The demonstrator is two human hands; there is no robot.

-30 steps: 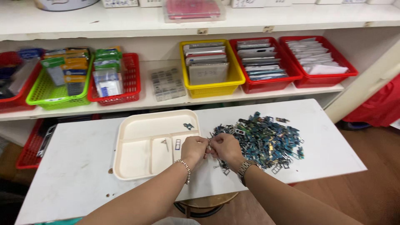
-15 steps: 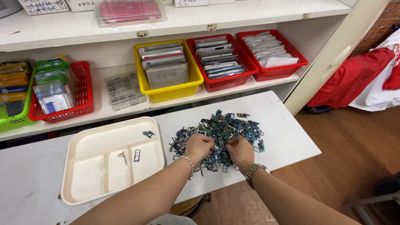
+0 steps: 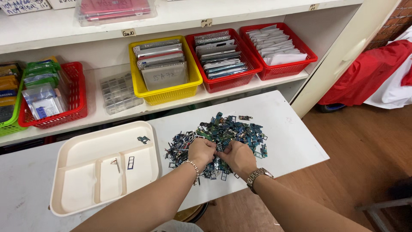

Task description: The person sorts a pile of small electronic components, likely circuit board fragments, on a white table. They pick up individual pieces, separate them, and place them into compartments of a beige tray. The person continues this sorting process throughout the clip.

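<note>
A heap of small blue, green and black electronic parts [image 3: 227,131] lies on the white table [image 3: 283,141]. My left hand [image 3: 201,151] and my right hand [image 3: 237,158] rest side by side on the near edge of the heap, fingers curled down into the parts. What the fingers pinch is hidden. A cream divided tray [image 3: 81,180] sits to the left of the heap, with a small dark part [image 3: 143,139] in its big section and two thin pieces [image 3: 123,163] in a lower section.
Behind the table a shelf holds a yellow basket [image 3: 165,86], two red baskets [image 3: 223,77] of flat packets, a clear compartment box [image 3: 118,92] and another red basket [image 3: 75,101] at the left. Wooden floor and red cloth [image 3: 365,73] lie to the right.
The view has swung left and closer to the heap. Both hands stay on the near edge of the pile, fingers working among the parts.
</note>
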